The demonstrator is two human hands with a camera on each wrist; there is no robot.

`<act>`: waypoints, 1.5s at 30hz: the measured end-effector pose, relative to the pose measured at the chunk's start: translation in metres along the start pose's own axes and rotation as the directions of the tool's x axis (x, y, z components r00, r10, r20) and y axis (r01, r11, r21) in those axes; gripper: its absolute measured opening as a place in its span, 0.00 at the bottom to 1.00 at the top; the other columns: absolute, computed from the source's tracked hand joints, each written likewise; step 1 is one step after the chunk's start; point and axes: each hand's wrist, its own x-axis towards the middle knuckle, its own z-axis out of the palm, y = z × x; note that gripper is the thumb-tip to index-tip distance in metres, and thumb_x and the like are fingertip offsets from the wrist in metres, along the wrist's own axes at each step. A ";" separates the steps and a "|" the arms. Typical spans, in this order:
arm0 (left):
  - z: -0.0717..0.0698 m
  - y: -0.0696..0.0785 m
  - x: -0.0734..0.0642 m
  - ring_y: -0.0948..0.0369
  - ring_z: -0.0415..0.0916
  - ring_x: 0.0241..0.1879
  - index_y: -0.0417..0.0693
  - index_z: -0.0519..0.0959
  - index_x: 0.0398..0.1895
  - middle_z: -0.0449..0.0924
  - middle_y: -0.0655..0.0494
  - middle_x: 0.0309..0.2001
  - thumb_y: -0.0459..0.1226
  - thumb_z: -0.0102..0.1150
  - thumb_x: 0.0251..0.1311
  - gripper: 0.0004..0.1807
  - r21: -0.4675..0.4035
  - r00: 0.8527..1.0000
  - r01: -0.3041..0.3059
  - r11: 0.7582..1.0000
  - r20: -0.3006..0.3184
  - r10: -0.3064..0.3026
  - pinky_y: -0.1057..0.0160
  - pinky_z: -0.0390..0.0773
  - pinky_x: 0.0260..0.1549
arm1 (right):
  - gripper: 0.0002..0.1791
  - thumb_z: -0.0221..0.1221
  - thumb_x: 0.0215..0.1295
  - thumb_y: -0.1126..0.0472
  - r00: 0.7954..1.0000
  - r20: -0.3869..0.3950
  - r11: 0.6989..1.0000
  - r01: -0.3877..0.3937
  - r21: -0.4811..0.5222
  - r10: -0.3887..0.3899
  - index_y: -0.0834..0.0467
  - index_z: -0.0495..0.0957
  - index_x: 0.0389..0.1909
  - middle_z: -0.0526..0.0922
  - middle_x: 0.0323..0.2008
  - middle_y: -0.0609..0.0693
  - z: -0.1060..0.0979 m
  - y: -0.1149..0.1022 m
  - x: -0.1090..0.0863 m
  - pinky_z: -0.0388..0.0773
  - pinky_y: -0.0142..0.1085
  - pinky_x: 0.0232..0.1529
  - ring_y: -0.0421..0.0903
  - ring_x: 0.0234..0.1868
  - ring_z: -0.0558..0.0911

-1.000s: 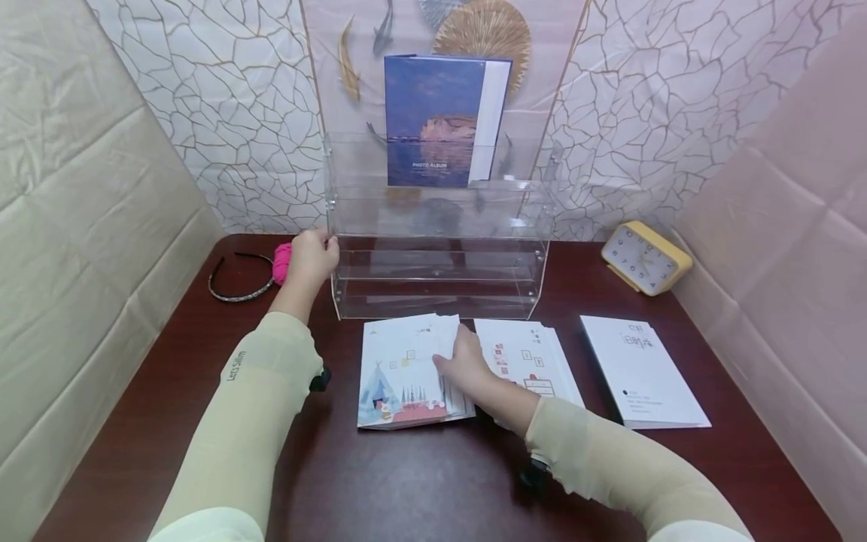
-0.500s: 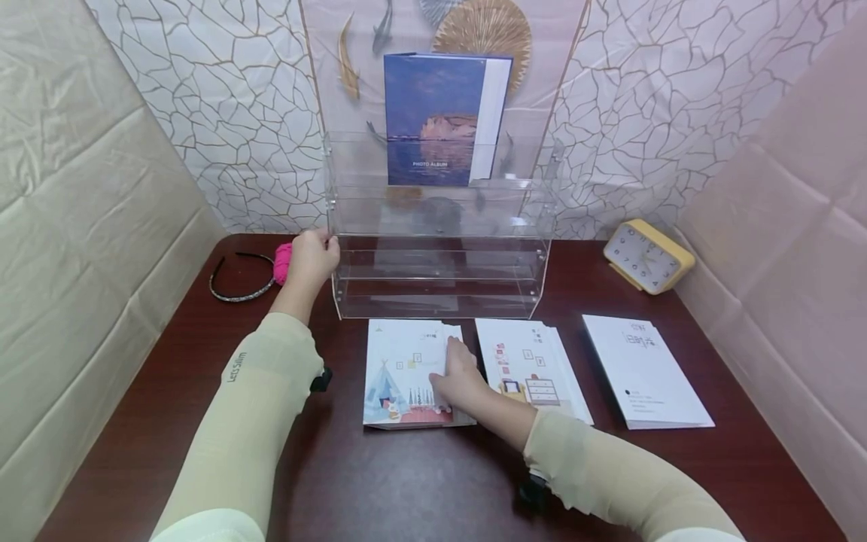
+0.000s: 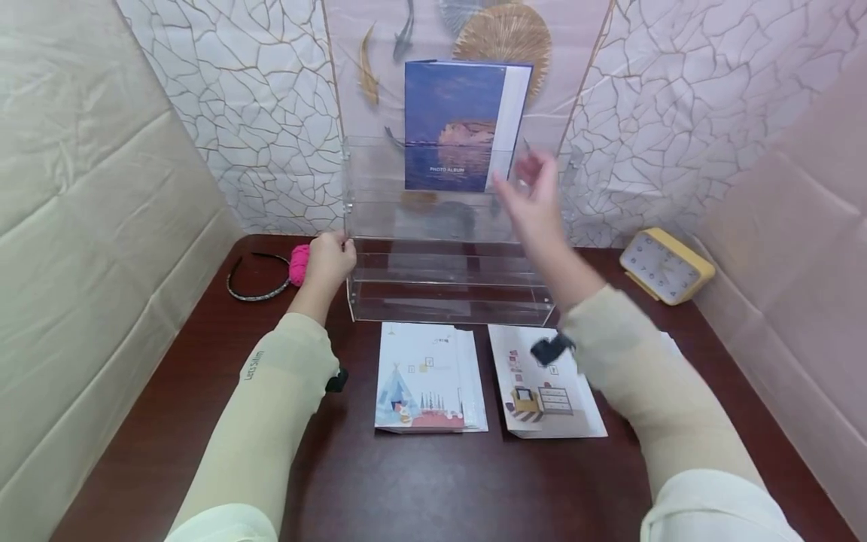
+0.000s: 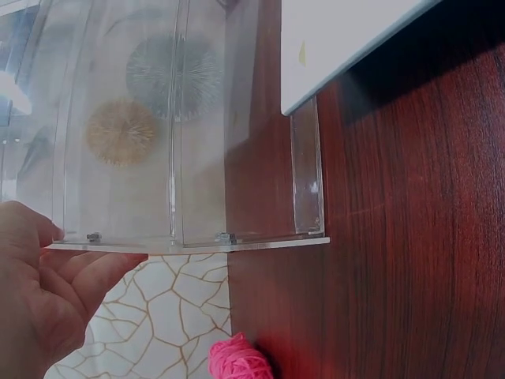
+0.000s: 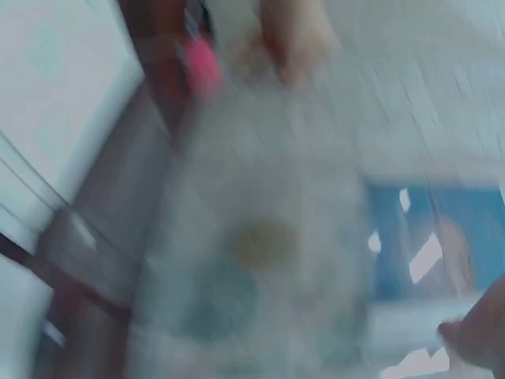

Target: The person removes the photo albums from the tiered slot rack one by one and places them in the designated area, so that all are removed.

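My left hand (image 3: pixel 328 260) pinches the left side panel of a clear acrylic display rack (image 3: pixel 447 283); in the left wrist view its thumb lies inside the panel (image 4: pixel 189 248) and its fingers outside. A blue photo album (image 3: pixel 450 113) with a seascape cover stands upright on the rack's upper tier. My right hand (image 3: pixel 536 199), blurred, is raised before the rack beside the album's lower right edge, thumb and fingers apart with nothing between them. Two white illustrated booklets lie flat in front of the rack: one with a tent (image 3: pixel 416 361), the other with a dresser (image 3: pixel 552 406).
A yellow alarm clock (image 3: pixel 667 265) stands at the back right. Behind the left hand lie a headband (image 3: pixel 260 296) and a pink yarn bundle (image 3: pixel 299 265). The right forearm mostly hides another white booklet (image 3: pixel 670 343). Patterned fabric (image 3: pixel 257 113) hangs behind the rack.
My right hand has left the tent booklet and risen to the album's right edge. My left hand keeps its hold on the rack. The head view has shifted slightly.
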 end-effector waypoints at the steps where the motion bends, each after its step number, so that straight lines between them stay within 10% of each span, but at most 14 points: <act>1: 0.000 -0.001 0.000 0.43 0.76 0.42 0.34 0.79 0.37 0.81 0.38 0.39 0.33 0.46 0.64 0.12 -0.005 1.000 0.005 1.000 0.004 -0.005 0.49 0.74 0.43 | 0.39 0.64 0.58 0.58 0.999 -0.022 1.000 0.027 -0.008 -0.027 0.60 0.53 0.65 0.61 0.64 0.55 -0.003 -0.004 0.015 0.60 0.27 0.60 0.45 0.65 0.62; 11: 0.000 -0.003 -0.002 0.46 0.76 0.47 0.36 0.79 0.49 0.80 0.41 0.44 0.34 0.47 0.65 0.16 -0.031 0.999 0.032 0.999 0.020 -0.032 0.52 0.74 0.46 | 0.51 0.68 0.52 0.54 0.997 -0.071 0.979 -0.054 -0.195 0.041 0.58 0.47 0.70 0.60 0.66 0.53 -0.001 -0.010 0.088 0.57 0.26 0.61 0.41 0.65 0.62; 18: 0.000 -0.001 0.001 0.49 0.77 0.42 0.37 0.81 0.42 0.82 0.43 0.39 0.34 0.48 0.64 0.13 -0.024 1.000 0.027 0.999 0.008 -0.027 0.53 0.75 0.42 | 0.48 0.72 0.47 0.56 0.991 -0.127 0.969 -0.073 -0.235 0.044 0.57 0.53 0.65 0.64 0.59 0.53 0.003 -0.007 0.096 0.63 0.26 0.56 0.45 0.59 0.67; 26: -0.001 0.000 0.001 0.49 0.73 0.34 0.37 0.76 0.28 0.81 0.42 0.32 0.34 0.47 0.64 0.11 -0.004 1.000 0.012 1.000 0.000 -0.012 0.52 0.74 0.37 | 0.36 0.70 0.49 0.52 0.987 -0.145 0.884 -0.128 -0.449 0.069 0.56 0.63 0.56 0.66 0.53 0.47 0.006 -0.008 0.105 0.64 0.25 0.51 0.42 0.54 0.67; 45: -0.001 -0.001 0.001 0.51 0.76 0.36 0.36 0.80 0.43 0.82 0.42 0.36 0.34 0.47 0.65 0.14 -0.013 1.000 0.014 1.000 0.027 -0.014 0.54 0.76 0.38 | 0.37 0.64 0.56 0.61 0.999 0.032 0.918 0.000 -0.398 0.014 0.51 0.51 0.60 0.63 0.65 0.46 0.040 -0.042 0.119 0.54 0.25 0.61 0.36 0.64 0.61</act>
